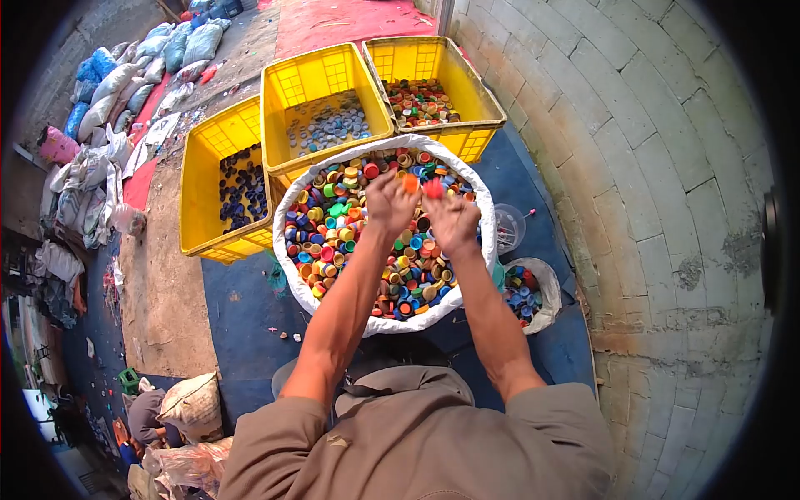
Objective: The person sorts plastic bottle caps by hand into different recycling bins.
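A round sack with a rolled white rim point(408, 323) stands in front of me, full of many-coloured plastic bottle caps point(333, 250). Over the caps, my left hand point(390, 205) is closed, with an orange bottle cap point(410, 182) at its fingertips. Close beside it, my right hand point(454, 223) is closed too, and a red bottle cap point(433, 188) shows at its fingers. Both caps are slightly blurred, and my hands partly hide the pile below.
Beyond the sack are a yellow crate of dark caps point(193, 200), one of pale caps point(279, 92) and one of red and orange caps point(475, 87). At right stand a small tub point(510, 227) and a bag of caps point(546, 292), near a block wall point(650, 192).
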Demonstrator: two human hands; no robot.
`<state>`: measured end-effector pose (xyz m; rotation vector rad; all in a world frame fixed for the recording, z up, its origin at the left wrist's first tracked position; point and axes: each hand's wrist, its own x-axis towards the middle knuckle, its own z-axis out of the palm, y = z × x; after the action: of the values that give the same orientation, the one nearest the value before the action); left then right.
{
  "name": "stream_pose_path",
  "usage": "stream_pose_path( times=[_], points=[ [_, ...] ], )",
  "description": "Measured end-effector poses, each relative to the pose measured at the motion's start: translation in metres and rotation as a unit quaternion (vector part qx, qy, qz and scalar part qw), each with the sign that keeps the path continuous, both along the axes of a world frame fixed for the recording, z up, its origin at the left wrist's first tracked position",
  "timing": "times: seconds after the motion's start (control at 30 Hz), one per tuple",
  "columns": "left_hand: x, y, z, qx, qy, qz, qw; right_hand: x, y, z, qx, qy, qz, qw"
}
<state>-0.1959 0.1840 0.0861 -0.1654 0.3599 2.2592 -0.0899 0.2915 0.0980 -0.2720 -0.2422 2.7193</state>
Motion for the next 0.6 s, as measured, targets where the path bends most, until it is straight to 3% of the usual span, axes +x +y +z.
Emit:
stream_pose_path(
  times=[0.07,0.1,0.13,0.2,0.27,0.3,0.33,0.37,0.47,0.6],
  points=[
    [-0.034,0.019,0.069,0.064,0.017,0.006,0.998,-0.041,0.032,0.052,0.071,0.039,0.042,0.996],
    [-0.04,0.019,0.092,0.046,0.052,0.033,0.997,-0.047,0.032,0.081,0.085,-0.028,0.004,0.996],
    [-0.045,0.016,0.106,0.028,0.087,0.06,0.994,-0.051,0.031,0.101,0.098,-0.094,-0.035,0.99],
    [-0.048,-0.004,0.106,0.032,0.109,0.052,0.992,-0.052,0.037,0.085,0.133,-0.068,-0.056,0.987],
    [-0.045,-0.032,0.081,-0.005,0.05,0.086,0.995,-0.036,0.037,0.058,0.14,-0.07,-0.045,0.987],
    [-0.038,-0.05,0.065,-0.027,0.039,0.097,0.994,-0.015,0.022,0.063,0.208,-0.094,-0.031,0.973],
    [-0.028,-0.069,0.047,-0.049,0.026,0.108,0.993,-0.004,0.022,0.028,0.189,-0.088,-0.022,0.978],
    [-0.017,-0.088,0.028,-0.059,0.003,0.114,0.992,0.011,0.001,0.028,0.135,-0.185,-0.059,0.972],
    [0.026,-0.149,-0.036,-0.122,-0.026,0.113,0.986,0.062,-0.025,-0.045,0.167,-0.229,-0.001,0.959],
    [0.098,-0.2,-0.077,-0.262,-0.094,0.157,0.948,0.119,-0.075,-0.072,0.277,-0.361,0.035,0.89]
  ],
)
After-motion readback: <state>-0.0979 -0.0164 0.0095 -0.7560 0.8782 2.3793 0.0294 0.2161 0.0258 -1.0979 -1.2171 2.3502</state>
